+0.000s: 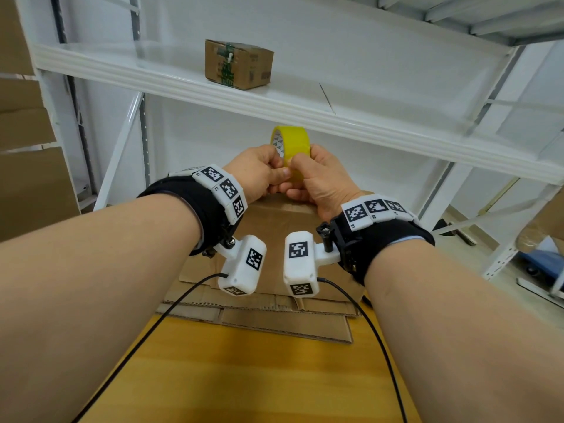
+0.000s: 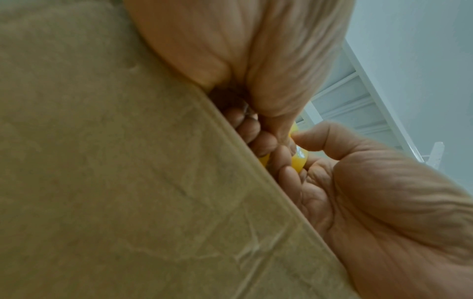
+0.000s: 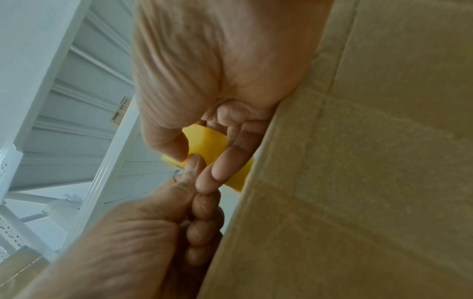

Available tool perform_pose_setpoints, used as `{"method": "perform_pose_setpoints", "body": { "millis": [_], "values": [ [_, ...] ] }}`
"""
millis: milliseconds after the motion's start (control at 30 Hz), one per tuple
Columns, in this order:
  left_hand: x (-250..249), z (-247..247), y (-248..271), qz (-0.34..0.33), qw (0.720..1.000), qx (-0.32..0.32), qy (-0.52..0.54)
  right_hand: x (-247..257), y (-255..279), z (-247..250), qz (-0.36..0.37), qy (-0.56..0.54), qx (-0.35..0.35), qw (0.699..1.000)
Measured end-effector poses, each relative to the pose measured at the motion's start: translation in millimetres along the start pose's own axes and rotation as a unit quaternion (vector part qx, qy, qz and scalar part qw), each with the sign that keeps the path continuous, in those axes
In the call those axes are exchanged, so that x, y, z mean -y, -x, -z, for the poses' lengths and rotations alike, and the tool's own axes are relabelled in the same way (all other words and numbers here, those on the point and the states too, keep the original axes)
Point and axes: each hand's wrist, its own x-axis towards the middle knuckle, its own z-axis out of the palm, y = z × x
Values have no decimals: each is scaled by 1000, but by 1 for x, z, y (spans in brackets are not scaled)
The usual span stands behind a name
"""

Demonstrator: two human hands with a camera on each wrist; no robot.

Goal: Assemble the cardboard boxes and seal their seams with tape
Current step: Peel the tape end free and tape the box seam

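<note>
Both hands meet on the tape, a yellow roll held upright in the air just above the box we mean to seal. Our right hand curls round the roll from the side and steadies it; our left hand pinches at the roll's near face, thumb and forefinger pressed together, most likely picking for the loose end. The right wrist view shows a short yellow tab lifted under the thumb, so we judge the end is nearly free, though the blur leaves that unsure.

To do this well we should keep the roll still in the right hand and let only the left work: catch the tab with a nail, peel it square across the full width so it does not split into a sliver, then draw out a length before lowering it to the seam. Flat cardboard lies stacked on the counter beneath; a taped box sits on the shelf.
</note>
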Motion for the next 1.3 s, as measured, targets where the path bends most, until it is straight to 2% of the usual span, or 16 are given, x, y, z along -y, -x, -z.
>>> {"method": "perform_pose_setpoints", "body": {
  "millis": [300, 533, 667, 867, 1067, 1300],
  "values": [
    [-2, 0, 2, 8, 999, -3, 34, 3, 2, 7, -18, -45, 5, 999],
    [-1, 1, 1, 10, 1000, -5, 14, -1, 1, 4, 1, -22, -3, 1000],
    [-1, 1, 2, 12, 999, -51, 16, 2, -1, 6, -29, -48, -2, 998],
    [-3, 0, 5, 2, 989, -142, 41, -3, -2, 6, 4, -8, 14, 1000],
    [-8, -6, 15, -44, 969, -237, -55, -7, -1, 6, 23, 10, 14, 1000],
    [-16, 2, 18, -86, 949, -233, -193, -6, 1, 9, 22, -9, 14, 1000]
  ]
}}
